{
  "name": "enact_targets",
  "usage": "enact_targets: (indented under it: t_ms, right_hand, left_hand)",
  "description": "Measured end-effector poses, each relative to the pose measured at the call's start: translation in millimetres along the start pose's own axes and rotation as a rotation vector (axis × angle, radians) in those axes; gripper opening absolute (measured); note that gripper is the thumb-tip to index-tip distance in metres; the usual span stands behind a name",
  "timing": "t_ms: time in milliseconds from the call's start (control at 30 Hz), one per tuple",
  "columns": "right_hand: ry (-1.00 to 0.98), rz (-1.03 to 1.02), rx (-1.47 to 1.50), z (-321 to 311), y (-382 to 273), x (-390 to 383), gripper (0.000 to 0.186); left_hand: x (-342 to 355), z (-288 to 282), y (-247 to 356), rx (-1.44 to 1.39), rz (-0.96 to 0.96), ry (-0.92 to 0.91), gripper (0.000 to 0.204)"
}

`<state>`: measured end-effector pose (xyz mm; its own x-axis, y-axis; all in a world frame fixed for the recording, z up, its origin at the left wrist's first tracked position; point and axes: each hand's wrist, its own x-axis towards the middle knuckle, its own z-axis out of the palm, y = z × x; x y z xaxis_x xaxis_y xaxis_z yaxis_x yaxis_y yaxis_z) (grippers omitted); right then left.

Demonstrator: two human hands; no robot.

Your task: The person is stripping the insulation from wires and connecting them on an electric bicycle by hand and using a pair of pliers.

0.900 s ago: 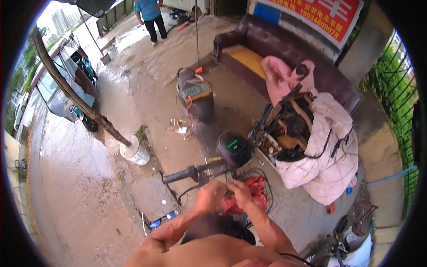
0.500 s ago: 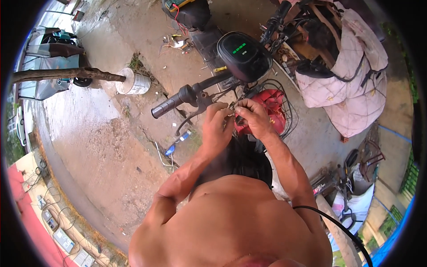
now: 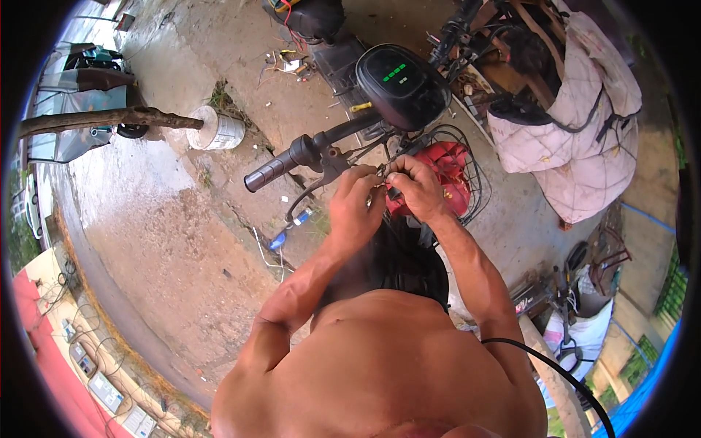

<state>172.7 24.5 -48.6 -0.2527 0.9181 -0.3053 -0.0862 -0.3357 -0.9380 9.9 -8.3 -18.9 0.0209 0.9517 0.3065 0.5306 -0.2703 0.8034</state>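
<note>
Both my hands meet fingertip to fingertip in front of an electric bike's handlebar. My left hand (image 3: 355, 203) is closed in a pinch on a thin wire (image 3: 380, 174), beside the brake lever (image 3: 308, 194). My right hand (image 3: 418, 191) pinches at the same wiring, with its thumb and forefinger bent together; the exact joint is hidden by fingers. Just beyond is the black display (image 3: 403, 89) with lit green marks. The black handlebar grip (image 3: 276, 169) points left. Beside my right hand, a crumpled red plastic bag (image 3: 447, 162) lies in a dark wire basket (image 3: 478, 191).
A stick stands in a white bucket (image 3: 228, 136) on the left. Small tools and wire scraps (image 3: 290, 66) lie on the ground ahead. Another bike with a pale quilted cover (image 3: 584, 153) is at right. A blue item (image 3: 277, 241) lies near my left forearm.
My view has shifted very slightly. Both hands stay pinched together at the same spot, with only small finger movement.
</note>
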Motion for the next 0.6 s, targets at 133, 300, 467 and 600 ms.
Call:
enact_targets:
  t_ms: [133,300,467,600]
  right_hand:
    - [-0.011,0.025,-0.055,-1,-5,0,0.009]
    - [-0.016,0.036,-0.168,0,0,0,0.01]
    - [-0.007,-0.043,-0.258,3,-4,1,0.01]
    - [-0.005,0.034,-0.074,-9,1,0,0.008]
  left_hand:
    - [0,2,4,0.046,-0.033,0.002,0.029]
    - [-5,6,4,0.091,-0.062,-0.008,0.027]
    - [-2,3,5,0.051,-0.015,0.03,0.021]
    - [6,-2,14,-0.065,-0.086,0.033,0.015]
